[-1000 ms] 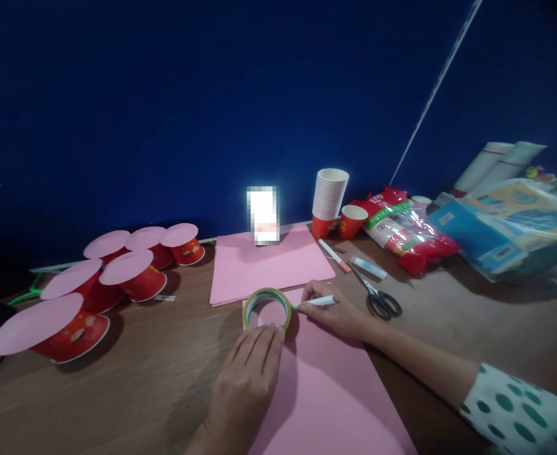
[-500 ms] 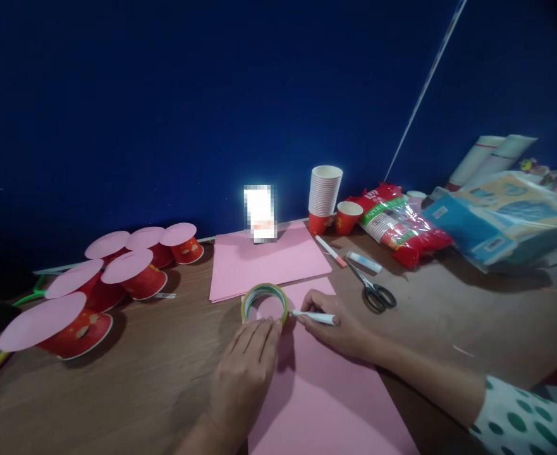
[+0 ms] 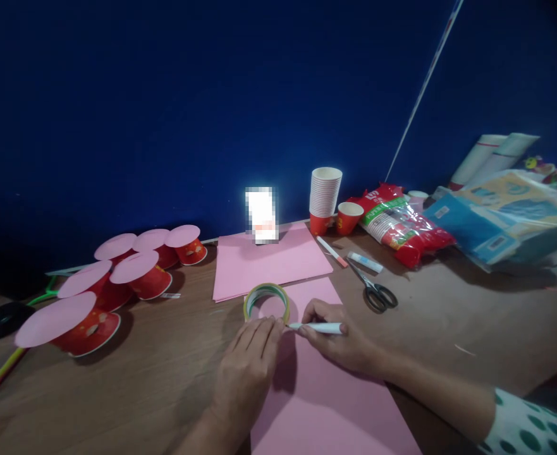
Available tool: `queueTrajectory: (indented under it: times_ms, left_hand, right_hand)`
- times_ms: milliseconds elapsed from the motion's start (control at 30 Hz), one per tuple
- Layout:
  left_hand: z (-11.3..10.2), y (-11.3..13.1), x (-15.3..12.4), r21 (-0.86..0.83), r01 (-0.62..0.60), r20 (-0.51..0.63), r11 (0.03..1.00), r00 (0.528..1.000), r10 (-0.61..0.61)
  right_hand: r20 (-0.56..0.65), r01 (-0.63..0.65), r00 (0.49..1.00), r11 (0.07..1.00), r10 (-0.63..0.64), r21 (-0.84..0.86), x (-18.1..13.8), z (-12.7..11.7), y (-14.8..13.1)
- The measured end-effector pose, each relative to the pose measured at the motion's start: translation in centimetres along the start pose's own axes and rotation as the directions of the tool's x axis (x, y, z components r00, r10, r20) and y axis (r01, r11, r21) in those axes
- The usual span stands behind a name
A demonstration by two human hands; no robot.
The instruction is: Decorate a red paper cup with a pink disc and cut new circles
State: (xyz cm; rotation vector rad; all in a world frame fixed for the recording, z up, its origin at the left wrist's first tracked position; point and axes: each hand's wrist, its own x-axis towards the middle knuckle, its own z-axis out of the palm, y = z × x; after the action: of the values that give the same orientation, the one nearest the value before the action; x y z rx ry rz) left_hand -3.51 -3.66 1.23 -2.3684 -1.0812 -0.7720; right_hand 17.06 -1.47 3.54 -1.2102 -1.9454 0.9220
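Observation:
A roll of tape lies flat near the top of a pink sheet of paper. My left hand presses on its near edge, fingers together, holding it against the paper. A white marker is pinched in my right hand, its tip by the roll's lower right edge. Beyond the roll lies a stack of pink paper. Whether the tip touches the sheet I cannot tell.
At left stand several upturned red paper cups topped with pink paper discs. Scissors, a glue stick and another marker lie at right. Behind them are stacked cups, a red cup pack and a blurred bright screen.
My right hand has moved the marker tip down along the tape roll's right edge, nearer to me. My left hand stays on the roll. The view has shifted slightly.

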Motion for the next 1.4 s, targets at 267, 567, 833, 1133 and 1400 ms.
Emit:
queueTrajectory:
  times_ms: [267, 567, 833, 1133, 1400]
  left_hand:
    - [-0.1, -0.4, -0.1, -0.001, -0.001, 0.027, 1.000, 1.000, 0.001]
    - [0.0, -0.3, -0.1, 0.066, -0.056, 0.020, 0.996, 0.998, 0.055]
    - [-1.2, -0.5, 0.6, 0.051, 0.009, -0.046, 0.999, 0.999, -0.007]
    - [-4.7, -7.5, 2.3, -0.150, 0.465, 0.179, 0.873, 0.881, -0.438]
    - [-3.0, -11.0, 5.2, -0.636, 0.625, 0.544, 0.453, 0.779, -0.311]
  right_hand:
    - [-0.031, -0.001, 1.000, 1.000, 0.002, 0.015, -0.3, -1.2, -0.4]
    - [-0.089, 0.004, 0.996, 1.000, -0.006, -0.017, -0.7, -2.7, -1.4]
    - [-0.111, -0.016, 0.994, 1.000, 0.014, -0.020, -0.6, -3.5, -2.7]
    - [-0.158, 0.034, 0.986, 0.998, -0.042, -0.057, -0.8, -3.5, -2.5]
    - [-0.017, 0.069, 0.997, 0.986, -0.072, -0.149, -0.8, -1.8, -4.0]
